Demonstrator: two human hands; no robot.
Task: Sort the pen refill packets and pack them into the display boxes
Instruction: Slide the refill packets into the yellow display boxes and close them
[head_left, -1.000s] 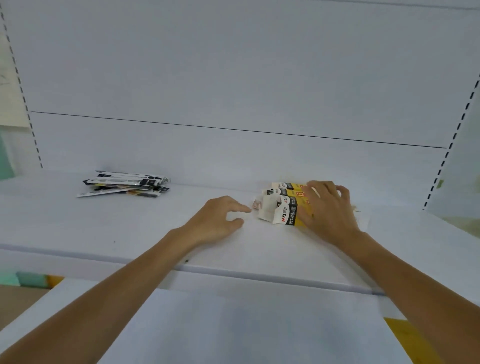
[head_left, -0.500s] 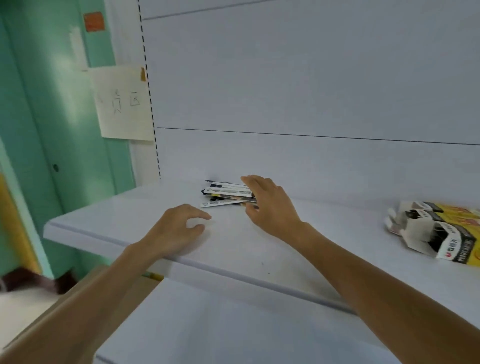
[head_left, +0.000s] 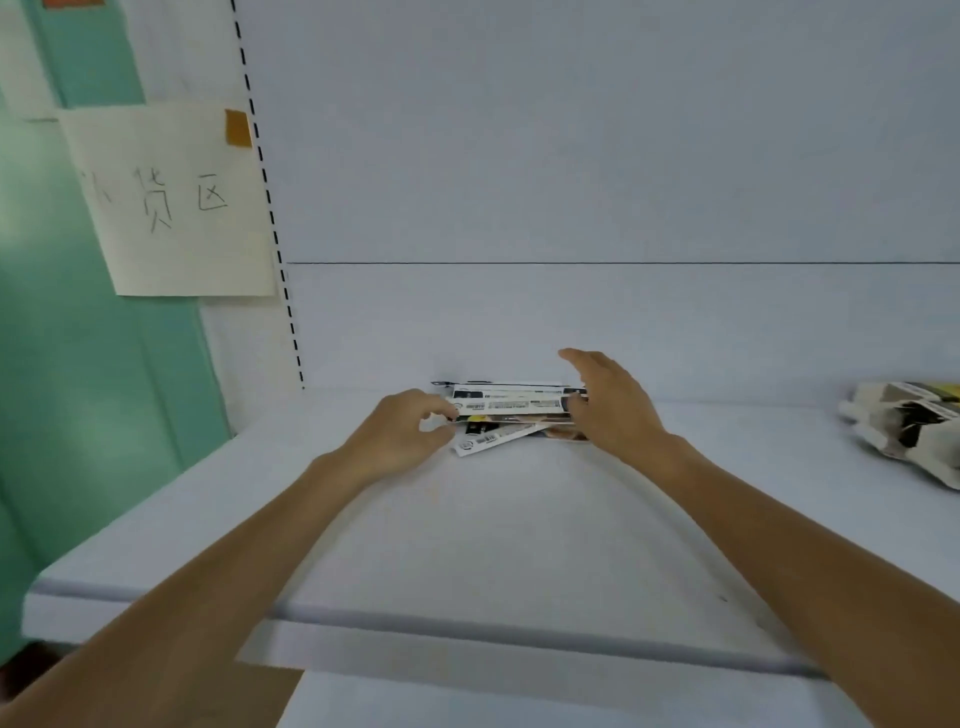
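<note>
Setting: a pale shelf (head_left: 519, 530) with a plain back panel, seen from the head view.
Refill packets (head_left: 511, 413): a loose stack lying flat near the back of the shelf, between the two hands; the lowest packet is angled out toward the front left.
Left hand (head_left: 397, 439): fingers curled, with thumb and forefinger closing on the left end of the stack.
Right hand (head_left: 610, 408): set against the right end of the stack with the thumb touching the packets; the fingers are loosely extended and the forefinger is raised above the stack.
Display boxes (head_left: 906, 428): crumpled white, black and yellow cartons lying at the far right of the shelf, well apart from the packets and partly cut off by the frame edge.
Paper note (head_left: 171, 202): a handwritten sheet fixed to the green wall at left, with an orange tape piece (head_left: 238, 128) at its upper corner.
</note>
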